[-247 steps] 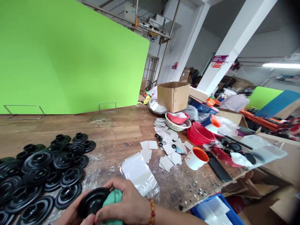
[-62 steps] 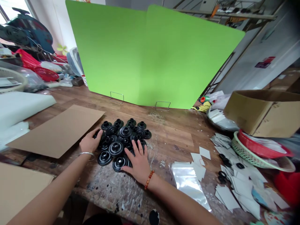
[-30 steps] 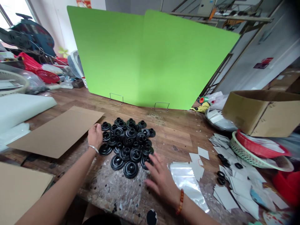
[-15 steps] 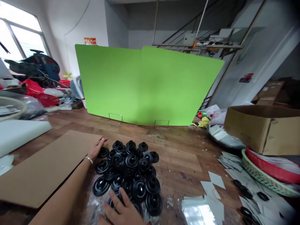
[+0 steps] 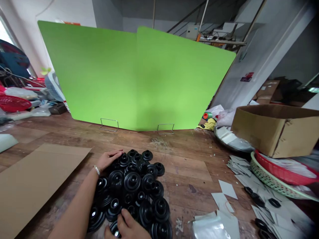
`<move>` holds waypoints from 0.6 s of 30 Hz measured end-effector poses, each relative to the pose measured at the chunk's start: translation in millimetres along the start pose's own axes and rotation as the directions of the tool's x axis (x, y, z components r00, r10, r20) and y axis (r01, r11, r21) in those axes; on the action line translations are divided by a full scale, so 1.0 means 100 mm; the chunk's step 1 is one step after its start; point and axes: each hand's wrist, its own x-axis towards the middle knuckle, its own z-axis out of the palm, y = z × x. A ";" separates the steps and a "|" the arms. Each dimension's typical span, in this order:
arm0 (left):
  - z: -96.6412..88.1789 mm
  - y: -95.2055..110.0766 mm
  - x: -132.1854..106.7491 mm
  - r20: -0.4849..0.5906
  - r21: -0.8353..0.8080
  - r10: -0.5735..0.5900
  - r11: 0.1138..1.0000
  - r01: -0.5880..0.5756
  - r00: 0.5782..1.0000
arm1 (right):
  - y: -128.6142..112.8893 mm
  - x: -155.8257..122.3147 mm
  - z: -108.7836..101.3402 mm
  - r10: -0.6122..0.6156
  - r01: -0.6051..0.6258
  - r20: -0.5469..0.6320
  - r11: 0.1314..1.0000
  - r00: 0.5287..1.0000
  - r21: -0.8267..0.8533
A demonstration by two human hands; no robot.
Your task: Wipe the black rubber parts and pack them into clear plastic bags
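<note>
A heap of several black round rubber parts (image 5: 136,192) lies on the wooden table (image 5: 189,156) in front of me. My left hand (image 5: 107,159) rests open and flat against the heap's far left edge, fingers pointing right over the parts. At the bottom of the picture my right hand (image 5: 128,227) lies on the near edge of the heap, fingers spread over the parts, its wrist cut off by the frame. Neither hand holds a part.
A sheet of brown cardboard (image 5: 30,179) lies to the left. A green screen (image 5: 134,79) stands across the back. On the right are a cardboard box (image 5: 274,129), stacked baskets (image 5: 279,176), white paper squares (image 5: 228,189), small black rings (image 5: 259,200) and clear plastic bags (image 5: 211,229).
Both hands have pulled the spread-out black parts into a tighter heap closer to me. The right hand moved from the table onto the heap's near edge. My view shifted right.
</note>
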 end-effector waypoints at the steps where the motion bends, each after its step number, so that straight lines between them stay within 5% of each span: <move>1: 0.07 0.01 0.03 0.014 -0.003 0.005 1.000 -0.005 1.000 | 0.06 -0.04 -0.04 -0.024 0.024 -0.008 1.000 1.000 -0.012; 9: 0.56 0.13 0.31 0.091 -0.042 0.025 0.999 -0.022 0.995 | 0.53 -0.24 -0.69 -0.051 0.048 0.122 0.999 0.991 0.023; 18: 0.74 0.27 0.36 0.068 -0.041 0.049 0.998 -0.046 0.997 | 0.70 -0.23 -1.14 0.047 -0.083 0.290 0.990 0.956 0.111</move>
